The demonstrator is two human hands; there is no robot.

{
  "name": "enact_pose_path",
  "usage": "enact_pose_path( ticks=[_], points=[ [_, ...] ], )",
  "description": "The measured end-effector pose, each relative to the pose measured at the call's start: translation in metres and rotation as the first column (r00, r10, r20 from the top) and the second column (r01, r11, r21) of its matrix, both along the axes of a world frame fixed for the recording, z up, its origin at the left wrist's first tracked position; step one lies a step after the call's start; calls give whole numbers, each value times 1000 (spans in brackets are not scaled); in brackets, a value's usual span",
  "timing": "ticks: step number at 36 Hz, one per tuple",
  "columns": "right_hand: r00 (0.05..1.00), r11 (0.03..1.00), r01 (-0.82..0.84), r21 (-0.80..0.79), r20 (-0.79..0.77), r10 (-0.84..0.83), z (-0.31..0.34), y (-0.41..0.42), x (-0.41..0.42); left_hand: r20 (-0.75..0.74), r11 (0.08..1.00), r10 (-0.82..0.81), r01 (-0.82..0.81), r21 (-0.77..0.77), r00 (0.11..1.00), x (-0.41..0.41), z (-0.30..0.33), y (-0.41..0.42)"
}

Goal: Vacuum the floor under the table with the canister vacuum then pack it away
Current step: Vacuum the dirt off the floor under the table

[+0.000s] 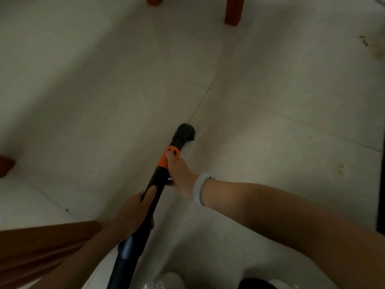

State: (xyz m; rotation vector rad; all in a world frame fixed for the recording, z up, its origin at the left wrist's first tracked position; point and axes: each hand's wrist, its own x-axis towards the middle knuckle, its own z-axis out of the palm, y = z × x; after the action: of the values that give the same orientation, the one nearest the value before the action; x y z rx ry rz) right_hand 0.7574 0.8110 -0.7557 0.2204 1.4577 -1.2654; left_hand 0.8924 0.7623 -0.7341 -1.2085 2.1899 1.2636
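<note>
Now both hands grip vacuum wand [155, 190]: left hand [133, 213] lower, right hand [179, 174] apparently thumbing orange collar [168, 158].

1. A pale tiled floor [260, 84] is filling nearly the whole view, with thin grout lines [200, 105] crossing it at angles.
2. Two reddish-brown wooden furniture legs [233, 10] are standing on the tiles at the top edge, well apart from each other.
3. A brown wooden surface [41, 251] is jutting in at the lower left; a small wooden corner [6, 165] is showing at the left edge.
4. Dim light is leaving broad soft shadows over the tiles.
5. Faint yellowish stains [377, 49] are marking the floor at the right.
</note>
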Motion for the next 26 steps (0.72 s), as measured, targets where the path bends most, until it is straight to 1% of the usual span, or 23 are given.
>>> enact_pose_path(
  ticks=[2,6,9,12,16,20,22,24,26],
  points=[
    [999,998,-44,40,-8,44,0,14,12,16,1000,-13,13,14,1000,18,-3,5],
    [993,992,-112,64,51,109,-3,30,36,34,998,-7,5,63,999,52,-7,19],
    [989,986,-150,71,4,150,3,8,40,21,999,30,-30,-23,999,59,-6,13],
    [981,981,-194,18,17,194,14,-27,33,4,988,139,-139,-72,990,49,-5,-11],
    [983,983,-181,-10,-17,181,26,-52,18,-31,978,183,-186,-91,983,27,0,-35],
    [993,994,-109,-22,-44,108,35,-49,12,-39,983,170,-173,-68,985,17,4,-27],
    [997,998,-65,1,-46,65,37,-37,20,-13,989,142,-142,-32,990,21,7,-16],
    [995,998,-35,43,-91,39,35,-17,35,10,994,106,-107,31,994,30,9,-6],
    [996,997,-8,81,-86,15,33,6,48,48,997,28,-32,73,998,42,8,2]
  ],
)
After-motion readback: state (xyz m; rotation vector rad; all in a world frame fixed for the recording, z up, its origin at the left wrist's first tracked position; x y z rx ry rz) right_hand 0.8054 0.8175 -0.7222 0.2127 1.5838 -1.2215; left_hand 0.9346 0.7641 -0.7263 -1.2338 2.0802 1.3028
